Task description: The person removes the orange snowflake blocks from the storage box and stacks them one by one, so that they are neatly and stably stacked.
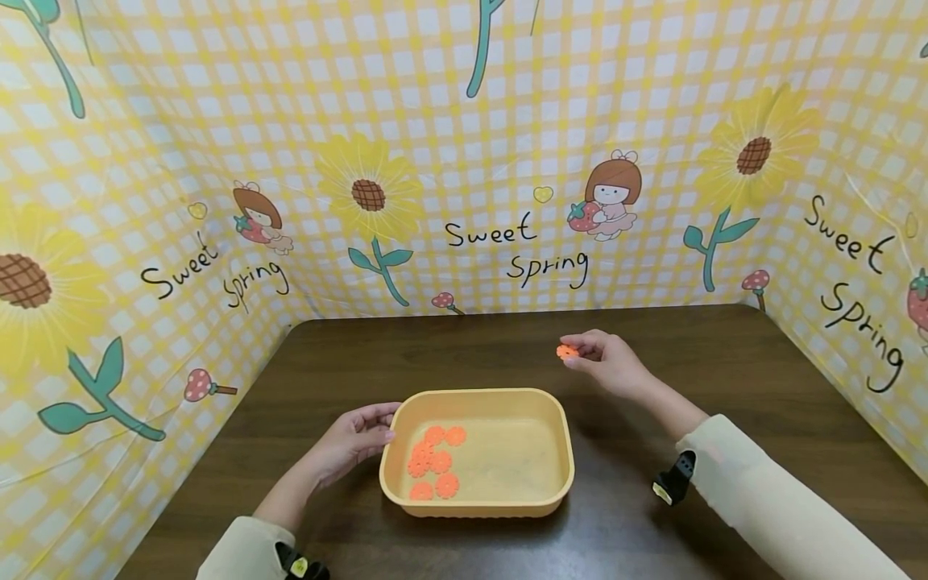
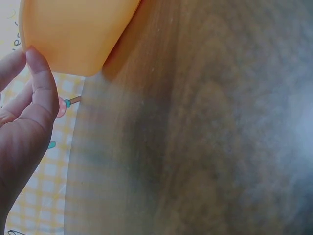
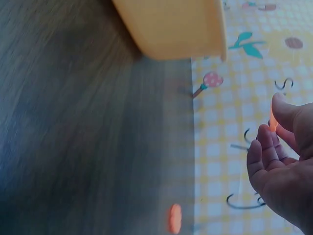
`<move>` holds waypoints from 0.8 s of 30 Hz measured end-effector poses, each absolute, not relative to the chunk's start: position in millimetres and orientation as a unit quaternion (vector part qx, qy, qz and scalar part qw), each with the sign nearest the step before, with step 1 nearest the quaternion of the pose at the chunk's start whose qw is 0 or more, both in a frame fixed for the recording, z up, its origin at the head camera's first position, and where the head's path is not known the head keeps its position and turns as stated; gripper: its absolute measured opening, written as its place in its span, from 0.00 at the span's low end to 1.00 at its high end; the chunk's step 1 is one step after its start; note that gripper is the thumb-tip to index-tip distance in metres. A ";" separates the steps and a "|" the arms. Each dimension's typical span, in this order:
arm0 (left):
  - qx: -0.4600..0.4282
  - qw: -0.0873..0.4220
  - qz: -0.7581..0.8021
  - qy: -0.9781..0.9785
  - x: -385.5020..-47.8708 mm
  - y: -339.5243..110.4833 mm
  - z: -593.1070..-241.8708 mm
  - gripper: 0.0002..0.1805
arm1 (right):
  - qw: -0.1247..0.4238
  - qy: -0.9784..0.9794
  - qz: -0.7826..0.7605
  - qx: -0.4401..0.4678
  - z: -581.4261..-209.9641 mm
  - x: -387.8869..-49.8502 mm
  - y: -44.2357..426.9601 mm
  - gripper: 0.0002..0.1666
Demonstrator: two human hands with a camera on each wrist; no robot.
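A yellow plastic tub (image 1: 522, 509) stands on the dark wooden table, with several orange scalloped discs (image 1: 447, 485) gathered at the left of its floor. My left hand (image 1: 355, 439) rests against the tub's left side, thumb and fingertips touching near the rim; in the left wrist view its fingers (image 2: 43, 88) meet the tub's wall (image 2: 78, 39). Beyond the tub's far right corner, my right hand (image 1: 609, 362) pinches one orange scalloped disc (image 1: 566, 352) between thumb and fingers, above the table. The right wrist view shows this disc (image 3: 273, 120) edge-on.
Another orange piece (image 3: 174, 219) appears over the table at the bottom of the right wrist view. The dark table (image 1: 464, 354) ends at a yellow checked cloth (image 1: 493, 161) that hangs behind and along both sides.
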State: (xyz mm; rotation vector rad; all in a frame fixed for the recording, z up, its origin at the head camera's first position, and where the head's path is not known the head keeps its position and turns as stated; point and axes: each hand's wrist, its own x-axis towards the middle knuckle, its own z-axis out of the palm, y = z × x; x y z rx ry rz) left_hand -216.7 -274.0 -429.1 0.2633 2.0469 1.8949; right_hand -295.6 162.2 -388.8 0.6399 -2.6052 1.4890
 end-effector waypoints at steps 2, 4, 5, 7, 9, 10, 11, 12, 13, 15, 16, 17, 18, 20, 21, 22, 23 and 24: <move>0.094 0.168 0.665 0.721 -216.8 -274.0 -429.3 0.32 | 0.042 -0.851 0.482 0.202 -392.5 -297.8 167.1 0.22; 0.095 0.168 0.665 0.721 -216.9 -273.8 -429.5 0.32 | 0.050 -0.854 0.478 0.198 -395.9 -299.5 171.9 0.22; 0.094 0.167 0.665 0.722 -217.0 -274.0 -429.8 0.32 | 0.053 -0.855 0.477 0.197 -397.4 -300.2 174.2 0.22; 0.095 0.167 0.665 0.722 -217.1 -274.1 -430.1 0.32 | 0.057 -0.858 0.473 0.191 -400.1 -301.5 178.7 0.22; 0.096 0.167 0.664 0.722 -217.2 -274.2 -430.2 0.31 | 0.054 -0.861 0.472 0.180 -402.9 -303.2 182.8 0.21; 0.096 0.167 0.664 0.722 -217.2 -274.2 -430.3 0.31 | 0.050 -0.862 0.474 0.173 -404.2 -304.1 184.7 0.21; 0.096 0.167 0.665 0.722 -217.3 -274.2 -430.5 0.31 | 0.047 -0.862 0.477 0.167 -405.4 -305.1 186.5 0.20; 0.099 0.167 0.664 0.722 -217.4 -274.1 -430.5 0.31 | 0.045 -0.863 0.478 0.160 -406.6 -306.1 188.1 0.20; 0.098 0.166 0.665 0.722 -217.4 -274.0 -430.5 0.31 | 0.041 -0.863 0.480 0.154 -407.8 -307.2 189.7 0.20; 0.099 0.166 0.666 0.721 -217.7 -274.1 -430.7 0.31 | 0.036 -0.861 0.486 0.143 -410.3 -309.9 193.0 0.20; 0.101 0.167 0.666 0.720 -217.7 -274.1 -430.7 0.31 | 0.036 -0.861 0.488 0.139 -411.5 -311.2 194.5 0.20; 0.103 0.167 0.667 0.719 -217.7 -274.0 -430.5 0.31 | 0.036 -0.861 0.489 0.136 -412.6 -312.7 195.8 0.20; 0.104 0.167 0.667 0.719 -217.8 -273.9 -430.4 0.31 | 0.035 -0.861 0.490 0.132 -413.8 -314.1 197.2 0.20; 0.103 0.168 0.669 0.717 -217.3 -273.6 -429.7 0.32 | 0.035 -0.865 0.485 0.126 -416.5 -317.1 199.7 0.21; 0.106 0.168 0.669 0.716 -217.2 -273.4 -429.4 0.32 | 0.037 -0.867 0.481 0.124 -417.8 -318.3 200.8 0.21; 0.106 0.169 0.669 0.716 -217.0 -273.2 -429.1 0.32 | 0.038 -0.870 0.477 0.121 -419.4 -319.3 202.0 0.21; 0.106 0.169 0.670 0.715 -216.8 -273.0 -428.8 0.32 | 0.038 -0.871 0.474 0.119 -421.0 -320.3 203.2 0.21; 0.107 0.170 0.670 0.714 -216.7 -273.0 -428.8 0.32 | 0.040 -0.874 0.469 0.117 -422.7 -321.0 204.4 0.21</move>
